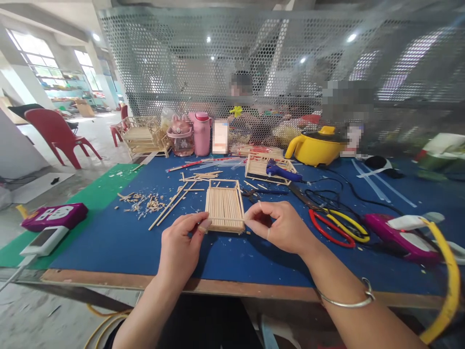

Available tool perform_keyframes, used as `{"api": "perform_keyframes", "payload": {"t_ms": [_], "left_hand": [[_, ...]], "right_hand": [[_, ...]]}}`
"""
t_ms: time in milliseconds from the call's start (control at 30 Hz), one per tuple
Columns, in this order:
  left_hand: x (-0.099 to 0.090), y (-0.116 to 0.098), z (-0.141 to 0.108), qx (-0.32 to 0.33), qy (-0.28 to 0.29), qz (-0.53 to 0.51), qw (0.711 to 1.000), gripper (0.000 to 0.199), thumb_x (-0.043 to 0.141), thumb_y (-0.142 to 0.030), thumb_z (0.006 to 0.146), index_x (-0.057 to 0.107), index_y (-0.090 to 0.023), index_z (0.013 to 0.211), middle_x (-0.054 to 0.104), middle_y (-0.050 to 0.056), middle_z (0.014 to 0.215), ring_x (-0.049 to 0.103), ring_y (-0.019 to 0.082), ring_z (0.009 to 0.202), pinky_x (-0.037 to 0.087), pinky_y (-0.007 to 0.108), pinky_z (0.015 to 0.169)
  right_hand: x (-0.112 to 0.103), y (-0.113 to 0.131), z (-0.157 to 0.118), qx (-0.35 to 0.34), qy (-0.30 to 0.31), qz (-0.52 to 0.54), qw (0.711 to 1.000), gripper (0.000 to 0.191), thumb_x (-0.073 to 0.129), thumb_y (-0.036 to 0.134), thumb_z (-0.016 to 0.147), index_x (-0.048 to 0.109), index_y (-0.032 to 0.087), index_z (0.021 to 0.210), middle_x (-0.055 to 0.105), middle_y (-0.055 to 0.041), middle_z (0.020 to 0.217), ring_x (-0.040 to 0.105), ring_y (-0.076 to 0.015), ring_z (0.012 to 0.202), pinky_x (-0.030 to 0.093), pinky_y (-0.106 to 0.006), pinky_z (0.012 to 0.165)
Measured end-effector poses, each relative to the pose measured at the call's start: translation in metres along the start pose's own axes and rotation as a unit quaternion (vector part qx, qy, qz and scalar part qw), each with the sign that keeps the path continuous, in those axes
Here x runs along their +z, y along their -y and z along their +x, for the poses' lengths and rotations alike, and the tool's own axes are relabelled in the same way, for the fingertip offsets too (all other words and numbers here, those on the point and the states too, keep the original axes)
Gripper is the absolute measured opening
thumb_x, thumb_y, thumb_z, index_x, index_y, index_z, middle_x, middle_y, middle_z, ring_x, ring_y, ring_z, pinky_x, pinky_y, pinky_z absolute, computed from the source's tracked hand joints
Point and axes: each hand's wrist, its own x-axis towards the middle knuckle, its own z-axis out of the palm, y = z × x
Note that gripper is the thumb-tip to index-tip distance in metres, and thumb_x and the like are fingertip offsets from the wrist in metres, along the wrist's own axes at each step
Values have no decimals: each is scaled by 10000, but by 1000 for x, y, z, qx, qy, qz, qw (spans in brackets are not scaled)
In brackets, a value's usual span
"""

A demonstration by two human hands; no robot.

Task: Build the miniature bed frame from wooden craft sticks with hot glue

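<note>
Stick frame (225,206) at clock centre: pale tan, striped lengthwise. Tabletop (119,247): blue. At 9 o'clock: green mat (98,193), purple-and-white power strip (54,216). At 10: red chair (53,127). At 11: pink flask (201,134). At 12: grey dotted screen (203,53). At 2: yellow pot (317,150). At 3: red-and-yellow-handled scissors (311,217).

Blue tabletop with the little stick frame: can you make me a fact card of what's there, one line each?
Left hand: pinching one end of a thin stick
Right hand: pinching the stick's other end
Under the stick: near end of the stick frame; can't tell if they touch
Left of the frame: loose sticks and a pile of small bits
Right of the frame: scissors with red and yellow handles
Behind: blue glue gun, pink bottle, yellow pot
</note>
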Motion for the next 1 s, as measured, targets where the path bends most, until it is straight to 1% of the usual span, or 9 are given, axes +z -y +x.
{"api": "perform_keyframes", "payload": {"t_ms": [300, 533, 733, 833, 900, 933, 1000], "left_hand": [[1, 1, 0, -13, 7, -11, 1000, 196, 603, -261, 834, 732, -220, 976, 758, 41, 917, 703, 179, 774, 581, 311, 763], [0, -1, -1, -18, 6, -23, 1000, 189, 589, -261, 844, 744, -216, 943, 756, 37, 928, 701, 174, 832, 572, 284, 763], [-1, -2, -1, -38, 1, -36, 999, 172, 616, -262, 823, 755, -222, 916, 761, 28, 906, 707, 170, 807, 576, 285, 764], [0, -2, -1, -39, -1, -35, 999, 172, 617, -265, 819, 755, -235, 918, 762, 23, 900, 708, 173, 791, 578, 296, 768], [0, -1, -1, -37, -1, -32, 999, 173, 617, -269, 817, 755, -239, 918, 762, 21, 890, 707, 172, 765, 580, 301, 764], [0, -1, -1, -37, -1, -31, 999, 172, 618, -271, 815, 755, -239, 914, 762, 19, 883, 706, 170, 751, 581, 300, 760], [0, -1, -1, -40, -1, -30, 999, 170, 620, -278, 813, 754, -239, 911, 762, 16, 881, 704, 164, 730, 581, 295, 755]], "right_hand": [[0, 0, 1, 16, 17, -21, 1000, 55, 614, 201, 747, 651, 199, 707, 618, 33, 583, 538, -92, 521, 427, -202, 513], [0, 1, 0, 17, 19, -15, 1000, 58, 608, 196, 752, 648, 196, 709, 610, 36, 587, 531, -85, 522, 418, -195, 508], [-4, 2, 1, 22, 22, 17, 999, 37, 600, 207, 751, 631, 194, 734, 582, 34, 582, 509, -88, 521, 405, -203, 505], [-10, 2, -1, 33, -9, 50, 998, 48, 587, 228, 748, 603, 195, 780, 550, 33, 600, 487, -94, 529, 399, -213, 501], [-13, 2, -1, 39, -24, 54, 997, 39, 575, 227, 748, 588, 193, 762, 555, 25, 623, 486, -99, 543, 406, -222, 516], [-14, 1, -1, 40, -21, 51, 998, 32, 572, 221, 747, 585, 192, 743, 560, 22, 625, 486, -99, 545, 408, -224, 523], [-13, -1, -1, 42, 5, 37, 998, 34, 572, 202, 742, 589, 191, 715, 571, 22, 617, 491, -99, 544, 408, -224, 531]]}}
